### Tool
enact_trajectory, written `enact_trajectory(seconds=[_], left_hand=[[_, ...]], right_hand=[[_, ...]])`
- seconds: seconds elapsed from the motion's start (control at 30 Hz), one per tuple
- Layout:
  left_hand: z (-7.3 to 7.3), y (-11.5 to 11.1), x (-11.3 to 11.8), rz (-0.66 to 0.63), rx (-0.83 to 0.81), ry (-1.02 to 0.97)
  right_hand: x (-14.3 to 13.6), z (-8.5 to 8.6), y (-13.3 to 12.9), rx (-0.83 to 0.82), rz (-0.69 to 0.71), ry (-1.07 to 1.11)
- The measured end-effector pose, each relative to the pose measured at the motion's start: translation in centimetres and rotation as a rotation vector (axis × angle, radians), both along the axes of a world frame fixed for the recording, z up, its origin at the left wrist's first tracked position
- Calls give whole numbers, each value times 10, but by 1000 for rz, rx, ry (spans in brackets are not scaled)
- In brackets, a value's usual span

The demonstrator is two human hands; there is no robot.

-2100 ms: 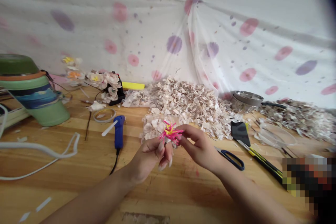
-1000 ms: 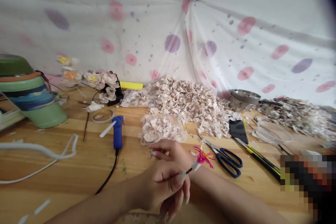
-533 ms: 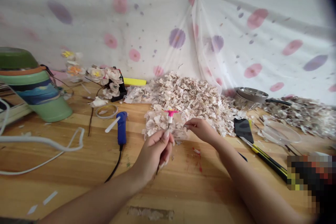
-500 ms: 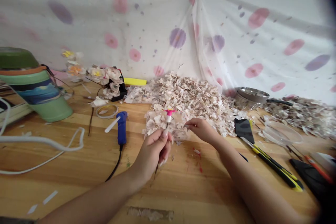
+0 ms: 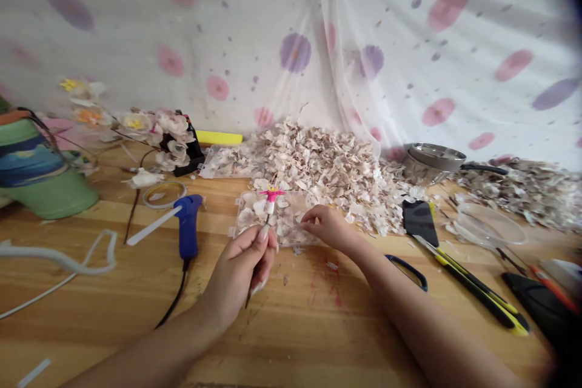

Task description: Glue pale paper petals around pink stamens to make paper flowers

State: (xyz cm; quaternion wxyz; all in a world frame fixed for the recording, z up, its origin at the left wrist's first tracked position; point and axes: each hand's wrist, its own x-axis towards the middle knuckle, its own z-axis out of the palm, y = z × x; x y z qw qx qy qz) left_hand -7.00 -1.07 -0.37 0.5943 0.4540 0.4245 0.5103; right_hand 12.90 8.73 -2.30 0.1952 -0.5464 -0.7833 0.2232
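We see left hand (image 5: 240,264) pinching a pink flower (image 5: 271,194) by its stem (image 5: 268,219), right hand (image 5: 331,227) at the petal box (image 5: 238,212)!

Pink flower (image 5: 271,196), spotted white sheet (image 5: 236,54)

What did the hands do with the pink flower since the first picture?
The right hand came away from the pink flower and now reaches over the right end of the petal box; I can't tell if it touches petals. The left hand still holds the dark stem, but has turned the flower upright. The blue glue gun and the black-and-yellow knife stayed put.
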Motion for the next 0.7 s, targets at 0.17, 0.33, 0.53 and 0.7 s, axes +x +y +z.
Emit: enact_trajectory(seconds=[0.17,0.33,0.53,0.7], left_hand=[[-1,1,2,-16,-12,30],[0,1,2,5,-42,35],[0,4,3,52,37,109],[-6,12,3,144,73,218]], right_hand=[[0,2,1,-21,-38,77],[3,9,0,-39,-80,191],[-2,13,-5,-91,-104,333],[-12,25,-18,-181,-29,464]])
